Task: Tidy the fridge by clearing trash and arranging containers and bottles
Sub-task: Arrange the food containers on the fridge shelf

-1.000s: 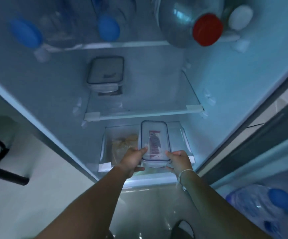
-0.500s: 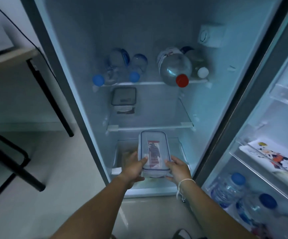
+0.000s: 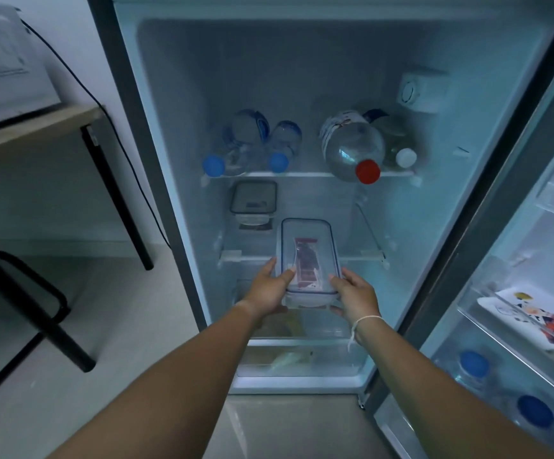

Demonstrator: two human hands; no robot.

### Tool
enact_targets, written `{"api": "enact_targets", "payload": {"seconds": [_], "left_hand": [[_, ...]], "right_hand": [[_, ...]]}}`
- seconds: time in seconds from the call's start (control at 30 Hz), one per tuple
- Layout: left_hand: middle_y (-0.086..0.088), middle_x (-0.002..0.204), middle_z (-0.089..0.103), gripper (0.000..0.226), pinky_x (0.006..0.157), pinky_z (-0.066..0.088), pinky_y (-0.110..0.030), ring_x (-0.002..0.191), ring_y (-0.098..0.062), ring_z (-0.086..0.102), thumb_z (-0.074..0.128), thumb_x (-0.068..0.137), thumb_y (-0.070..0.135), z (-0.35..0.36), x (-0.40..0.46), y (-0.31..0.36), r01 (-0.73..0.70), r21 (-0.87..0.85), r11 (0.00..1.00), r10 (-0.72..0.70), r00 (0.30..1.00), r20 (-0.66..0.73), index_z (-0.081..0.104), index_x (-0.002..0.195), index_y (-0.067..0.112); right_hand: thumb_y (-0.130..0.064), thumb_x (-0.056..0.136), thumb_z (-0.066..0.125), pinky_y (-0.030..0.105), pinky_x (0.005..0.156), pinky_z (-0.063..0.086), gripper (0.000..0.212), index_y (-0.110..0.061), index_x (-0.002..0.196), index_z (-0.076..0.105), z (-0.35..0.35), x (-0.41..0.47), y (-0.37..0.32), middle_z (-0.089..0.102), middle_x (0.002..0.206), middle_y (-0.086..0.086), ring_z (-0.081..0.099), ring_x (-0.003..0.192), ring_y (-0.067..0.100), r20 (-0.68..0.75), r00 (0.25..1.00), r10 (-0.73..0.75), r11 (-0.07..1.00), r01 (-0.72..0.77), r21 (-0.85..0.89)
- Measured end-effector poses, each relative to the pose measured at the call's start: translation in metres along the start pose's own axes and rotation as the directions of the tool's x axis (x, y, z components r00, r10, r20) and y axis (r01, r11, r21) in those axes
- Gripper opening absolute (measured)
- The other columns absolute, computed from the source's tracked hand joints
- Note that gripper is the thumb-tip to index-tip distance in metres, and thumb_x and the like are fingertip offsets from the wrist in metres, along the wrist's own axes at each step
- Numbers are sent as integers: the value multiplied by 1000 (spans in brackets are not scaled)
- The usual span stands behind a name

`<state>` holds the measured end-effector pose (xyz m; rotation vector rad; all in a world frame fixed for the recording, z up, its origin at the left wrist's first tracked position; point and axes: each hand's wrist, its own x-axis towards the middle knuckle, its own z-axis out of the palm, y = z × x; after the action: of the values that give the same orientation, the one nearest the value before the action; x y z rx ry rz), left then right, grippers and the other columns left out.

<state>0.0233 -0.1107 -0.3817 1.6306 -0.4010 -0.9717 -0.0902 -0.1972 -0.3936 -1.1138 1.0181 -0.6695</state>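
Two hands share load: left hand [image 3: 268, 290] and right hand [image 3: 355, 292] clamp near end of clear lidded container [image 3: 308, 256], level above middle shelf [image 3: 358, 258] edge, likely for flat slide-in beside dark-lidded container [image 3: 253, 202].

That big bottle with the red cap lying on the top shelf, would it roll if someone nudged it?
Probably: the red-capped bottle lies on its round side, cap past the top shelf edge. It looks fairly full, so likely heavy. The white-capped bottle beside it may block rolling that way.
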Motion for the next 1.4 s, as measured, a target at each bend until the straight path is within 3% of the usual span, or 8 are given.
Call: {"api": "enact_targets", "payload": {"seconds": [0.17,0.43,0.57,0.67,0.77,0.93,1.17,1.4], "left_hand": [[-6,156,28,61,86,45,-31,136,-31,40,46,97,30,2,26,23,-60,111,992,62,998,-19,19,150,19],[-3,155,30,67,80,53,-36,131,-32,45,46,93,41,1,84,35,-1,142,990,4,1000,-22,16,150,25],[-2,155,32,64,77,52,-33,129,-31,46,46,92,41,-8,105,49,-40,253,967,53,997,-48,22,149,25],[0,155,32,63,90,52,-35,131,-28,44,45,92,37,-14,119,61,-78,360,929,110,992,-69,23,149,24],[-6,152,39,54,108,38,-30,135,-25,43,42,94,27,-21,127,72,-175,595,785,281,955,-90,31,147,18],[-14,144,45,47,107,38,-36,131,-31,43,37,94,16,-37,143,75,-221,808,546,479,874,-85,41,141,16],[-9,159,19,59,117,22,-44,144,-33,22,40,95,30,-56,175,69,-177,979,99,413,902,122,21,150,19],[-7,159,19,57,116,22,-40,143,-33,24,38,97,27,-62,186,57,-190,981,45,391,907,157,20,150,15]], "right_hand": [[-13,90,54,47,100,46,57,-19,144,36,15,24,-15,43,147,6,48,127,30,-4,999,-32,999,32,16],[-11,94,50,49,97,49,53,-18,145,35,35,63,-26,41,149,3,52,112,26,-18,1000,17,992,-15,129],[-13,93,53,52,95,49,54,-16,145,36,45,80,-28,38,151,1,46,127,29,-54,998,42,989,-34,145],[-14,93,54,44,88,51,53,-15,143,38,47,92,-23,38,151,1,48,120,24,-95,995,35,993,-24,119],[-12,94,51,38,72,53,52,-13,144,36,48,102,-20,36,152,1,48,116,23,-100,994,51,991,-37,131],[-9,94,49,31,43,57,39,-8,133,47,56,132,-22,41,144,5,48,119,30,-64,995,81,983,-69,170],[-9,93,51,44,73,56,52,-10,143,38,64,168,-29,41,143,0,48,105,24,-45,995,84,991,-78,107],[-17,91,55,42,69,58,43,-22,133,47,71,202,-32,43,130,3,47,105,25,-45,998,43,999,-43,22]]}}
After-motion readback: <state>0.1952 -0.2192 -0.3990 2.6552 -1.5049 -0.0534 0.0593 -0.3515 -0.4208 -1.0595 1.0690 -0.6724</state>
